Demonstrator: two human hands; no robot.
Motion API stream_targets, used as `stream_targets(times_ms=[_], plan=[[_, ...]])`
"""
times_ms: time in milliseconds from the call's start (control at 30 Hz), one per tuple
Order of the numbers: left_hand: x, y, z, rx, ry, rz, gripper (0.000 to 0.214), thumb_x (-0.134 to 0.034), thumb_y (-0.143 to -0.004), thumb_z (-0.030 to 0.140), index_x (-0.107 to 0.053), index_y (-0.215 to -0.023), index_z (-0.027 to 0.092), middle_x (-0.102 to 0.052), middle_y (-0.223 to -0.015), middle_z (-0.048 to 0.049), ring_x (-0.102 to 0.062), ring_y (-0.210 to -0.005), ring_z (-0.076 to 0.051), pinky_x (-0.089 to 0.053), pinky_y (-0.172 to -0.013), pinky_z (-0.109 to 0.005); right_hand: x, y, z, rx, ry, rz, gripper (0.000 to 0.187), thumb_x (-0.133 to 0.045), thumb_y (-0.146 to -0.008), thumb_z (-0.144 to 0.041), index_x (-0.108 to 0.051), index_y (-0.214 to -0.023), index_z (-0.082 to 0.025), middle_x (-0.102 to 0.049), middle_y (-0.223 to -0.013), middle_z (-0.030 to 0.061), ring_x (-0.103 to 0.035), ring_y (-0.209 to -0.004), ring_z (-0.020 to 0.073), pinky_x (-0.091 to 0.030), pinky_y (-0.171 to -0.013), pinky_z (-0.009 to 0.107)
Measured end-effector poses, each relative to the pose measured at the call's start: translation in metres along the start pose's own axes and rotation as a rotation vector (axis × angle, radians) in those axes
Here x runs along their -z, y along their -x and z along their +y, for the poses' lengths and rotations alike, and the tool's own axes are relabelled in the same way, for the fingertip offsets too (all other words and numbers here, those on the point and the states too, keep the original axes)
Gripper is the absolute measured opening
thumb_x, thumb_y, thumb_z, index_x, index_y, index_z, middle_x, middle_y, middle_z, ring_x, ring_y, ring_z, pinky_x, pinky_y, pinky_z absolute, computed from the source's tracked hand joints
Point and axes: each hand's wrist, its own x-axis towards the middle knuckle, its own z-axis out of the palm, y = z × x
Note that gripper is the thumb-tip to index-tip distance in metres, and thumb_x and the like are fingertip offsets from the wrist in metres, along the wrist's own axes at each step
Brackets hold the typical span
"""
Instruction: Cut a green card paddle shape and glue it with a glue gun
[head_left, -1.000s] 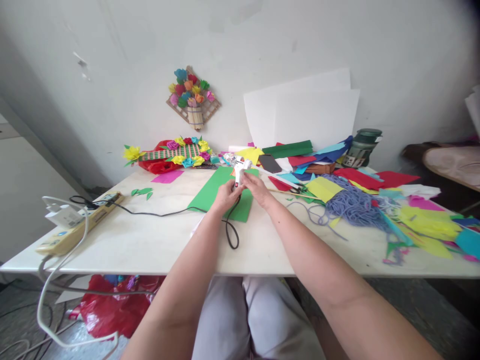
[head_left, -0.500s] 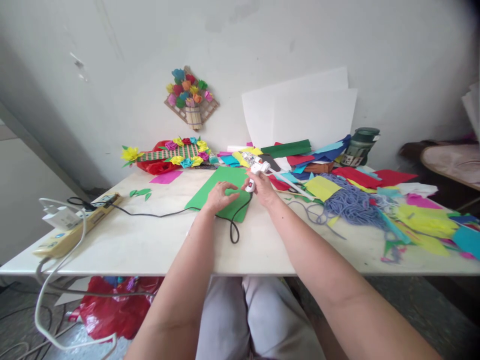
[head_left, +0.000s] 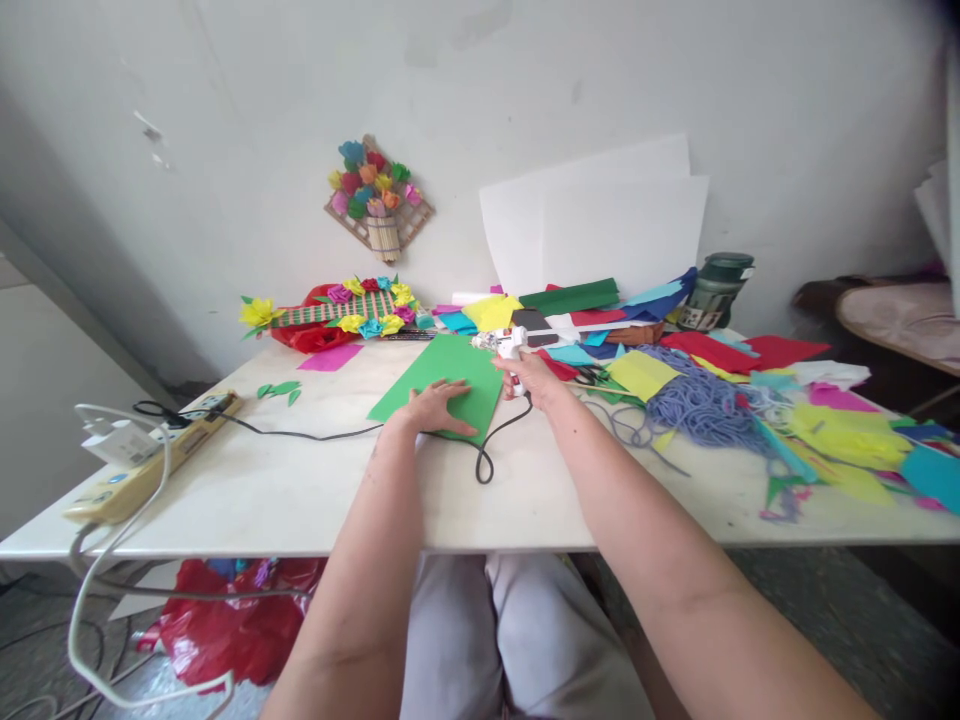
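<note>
My left hand lies flat, fingers spread, on a green paper sheet in the middle of the white table. My right hand is closed round the handle of a white glue gun, held just right of the sheet with its nozzle pointing left over the sheet's far right corner. The gun's black cord loops on the table in front of the sheet and runs left to a power strip.
A heap of coloured paper and blue-grey yarn covers the right side. A paper-flower craft lies at the back left, another hangs on the wall. White sheets and a green jar stand behind.
My left hand let go of the glue gun and came down flat on the green sheet. My right hand carried the gun to the right and lowered it beside the sheet.
</note>
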Motion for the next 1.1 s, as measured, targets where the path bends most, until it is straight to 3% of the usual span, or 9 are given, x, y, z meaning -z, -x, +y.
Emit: stream_targets(times_ms=[167, 367, 600, 733, 867, 967, 1100], plan=[[0.0, 0.001, 0.002, 0.014, -0.036, -0.04, 0.1, -0.062, -0.048, 0.069, -0.031, -0.136, 0.033, -0.019, -0.147, -0.0029, -0.007, -0.134, -0.033, -0.008, -0.103, -0.057, 0.005, -0.003, 0.004, -0.032, 0.013, 0.03, 0.021, -0.068, -0.067, -0.03, -0.053, -0.076, -0.018, -0.05, -0.043, -0.0055, -0.045, -0.036, 0.0097, -0.046, -0.037, 0.026], [0.0, 0.001, 0.003, -0.008, -0.036, -0.057, 0.106, -0.064, -0.045, 0.068, -0.028, -0.137, 0.031, -0.015, -0.148, -0.0045, -0.004, -0.134, -0.034, -0.009, -0.103, -0.056, 0.005, 0.001, 0.002, -0.12, -0.025, -0.144, 0.024, -0.069, -0.067, -0.032, -0.055, -0.079, -0.017, -0.054, -0.048, -0.0038, -0.049, -0.04, 0.0099, -0.05, -0.045, 0.029], [0.001, 0.002, 0.006, 0.024, -0.053, -0.086, 0.108, -0.064, -0.045, 0.068, -0.024, -0.139, 0.031, -0.012, -0.148, -0.0021, 0.0, -0.134, -0.034, -0.006, -0.101, -0.062, 0.002, 0.005, 0.001, -0.116, -0.159, -0.303, 0.02, -0.066, -0.07, -0.028, -0.057, -0.083, -0.015, -0.057, -0.049, -0.0011, -0.054, -0.043, 0.0123, -0.049, -0.046, 0.026], [0.002, 0.004, 0.008, 0.032, -0.045, -0.095, 0.105, -0.061, -0.049, 0.068, -0.022, -0.139, 0.031, -0.011, -0.148, -0.0024, 0.001, -0.135, -0.033, -0.003, -0.101, -0.061, -0.007, 0.009, 0.001, -0.058, -0.158, -0.253, 0.016, -0.065, -0.07, -0.025, -0.058, -0.078, -0.014, -0.059, -0.048, 0.0, -0.057, -0.045, 0.0124, -0.045, -0.044, 0.021], [0.003, 0.005, 0.008, 0.017, -0.028, -0.1, 0.109, -0.061, -0.049, 0.068, -0.017, -0.141, 0.029, -0.01, -0.148, -0.0044, 0.002, -0.135, -0.033, -0.002, -0.102, -0.059, -0.009, 0.008, 0.001, -0.028, -0.2, -0.156, 0.016, -0.067, -0.068, -0.023, -0.058, -0.078, -0.013, -0.061, -0.05, 0.0008, -0.059, -0.045, 0.0139, -0.049, -0.049, 0.025], [0.005, 0.006, 0.005, 0.006, 0.005, -0.071, 0.109, -0.066, -0.047, 0.064, -0.022, -0.14, 0.029, -0.017, -0.147, -0.007, -0.01, -0.134, -0.034, -0.011, -0.104, -0.053, -0.007, 0.004, 0.003, 0.001, -0.228, -0.13, 0.02, -0.069, -0.067, -0.023, -0.056, -0.08, -0.014, -0.062, -0.05, 0.0013, -0.06, -0.046, 0.015, -0.05, -0.05, 0.026], [0.008, 0.008, 0.002, 0.035, 0.128, 0.042, 0.066, -0.053, -0.068, 0.057, -0.048, -0.127, 0.028, -0.039, -0.138, -0.005, -0.037, -0.125, -0.028, -0.026, -0.102, -0.039, -0.006, 0.001, 0.005, 0.025, -0.248, -0.123, 0.025, -0.071, -0.064, -0.025, -0.055, -0.081, -0.016, -0.063, -0.052, 0.0011, -0.062, -0.049, 0.0164, -0.051, -0.05, 0.027]])
